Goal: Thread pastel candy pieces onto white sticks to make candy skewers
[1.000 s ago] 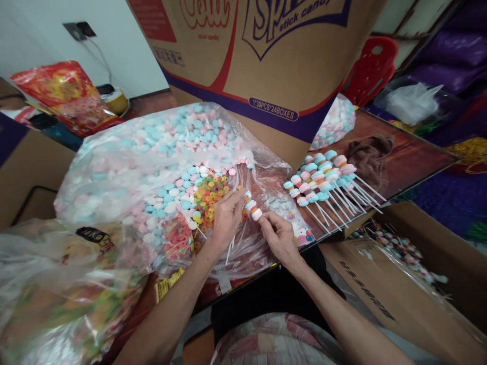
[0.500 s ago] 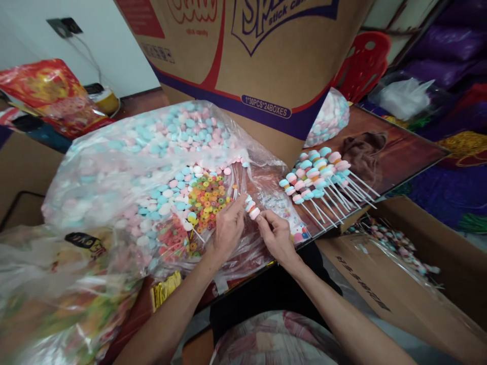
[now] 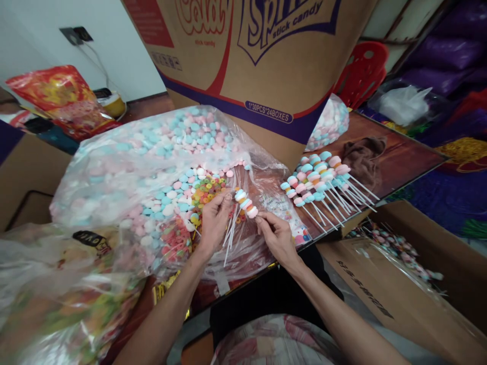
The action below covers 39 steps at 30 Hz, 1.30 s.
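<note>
Fingers of right hand [image 3: 277, 234] pinched on candy stick [image 3: 244, 201], left hand [image 3: 213, 219] fingers closed on bare sticks [image 3: 230, 234] beside it

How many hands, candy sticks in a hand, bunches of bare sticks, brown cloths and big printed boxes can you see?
Hands: 2, the left hand and the right hand
Candy stick, held by the right hand: 1
Bunch of bare sticks, in the left hand: 1
Brown cloth: 1
Printed cardboard box: 1
Total: 6
</note>
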{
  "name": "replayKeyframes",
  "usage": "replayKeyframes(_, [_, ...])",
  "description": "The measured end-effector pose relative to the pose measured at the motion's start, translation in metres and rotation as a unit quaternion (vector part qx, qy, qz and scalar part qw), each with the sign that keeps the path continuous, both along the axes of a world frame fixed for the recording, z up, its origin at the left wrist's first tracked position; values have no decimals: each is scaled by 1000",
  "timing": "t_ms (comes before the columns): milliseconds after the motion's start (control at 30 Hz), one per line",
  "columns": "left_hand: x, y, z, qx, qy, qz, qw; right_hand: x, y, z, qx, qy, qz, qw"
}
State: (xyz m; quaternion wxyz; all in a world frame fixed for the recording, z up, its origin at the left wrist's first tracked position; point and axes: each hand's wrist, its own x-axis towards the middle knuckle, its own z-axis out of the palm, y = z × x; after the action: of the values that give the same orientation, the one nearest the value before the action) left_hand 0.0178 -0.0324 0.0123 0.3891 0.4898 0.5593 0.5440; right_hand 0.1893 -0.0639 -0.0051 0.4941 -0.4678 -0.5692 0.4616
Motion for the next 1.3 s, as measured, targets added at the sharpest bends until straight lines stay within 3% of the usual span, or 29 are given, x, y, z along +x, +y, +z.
replayKeyframes(400, [-13, 13, 6, -22, 0, -101, 995, 1, 1, -8, 2, -20, 29, 999])
replayKeyframes(733, [-19, 10, 7, -76, -83, -92, 989, 1, 0, -7, 2, -20, 39, 999])
replayKeyframes(933, [-25, 8, 9, -39, -25, -137, 990, 1, 0, -7, 6, -17, 40, 999])
replayKeyframes(1100, [-25, 12, 10, -58, -1, -118, 991, -1, 2, -8, -8, -22, 36, 999])
replayKeyframes(1200, [-29, 12, 10, -66, 79, -107, 989, -4, 2, -2, -2, -33, 23, 999])
replayKeyframes(1300, [-38, 14, 1, -42, 190, -86, 977, -8, 4, 0, 14, -58, 17, 998])
